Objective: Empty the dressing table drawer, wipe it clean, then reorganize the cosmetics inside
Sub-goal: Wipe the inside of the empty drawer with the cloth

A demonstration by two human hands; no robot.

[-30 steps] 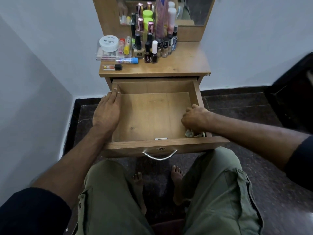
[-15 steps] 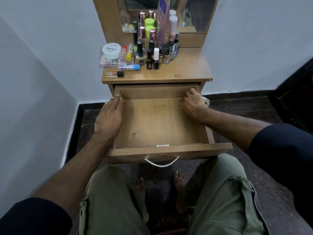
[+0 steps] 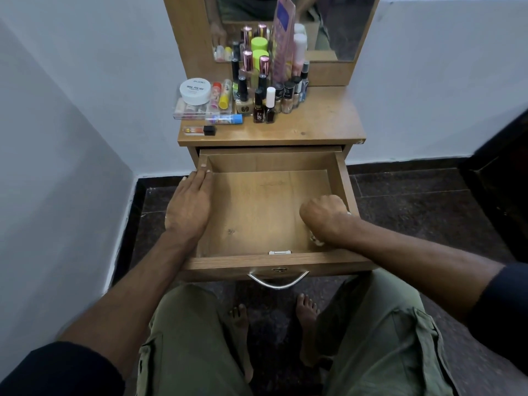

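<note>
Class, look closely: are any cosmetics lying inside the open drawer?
No: the drawer holds only the right hand; cosmetics stand on the tabletop.

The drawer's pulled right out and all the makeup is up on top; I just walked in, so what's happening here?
A person is cleaning out the dressing table drawer. It holds no cosmetics now; the cosmetics stand and lie on the tabletop in front of the mirror. The left hand lies flat along the drawer's left wall, apparently steadying it. The right hand is curled round a cloth, mostly hidden, down in the drawer's near right corner. So this looks like the wiping stage, with nothing put back yet.
</note>
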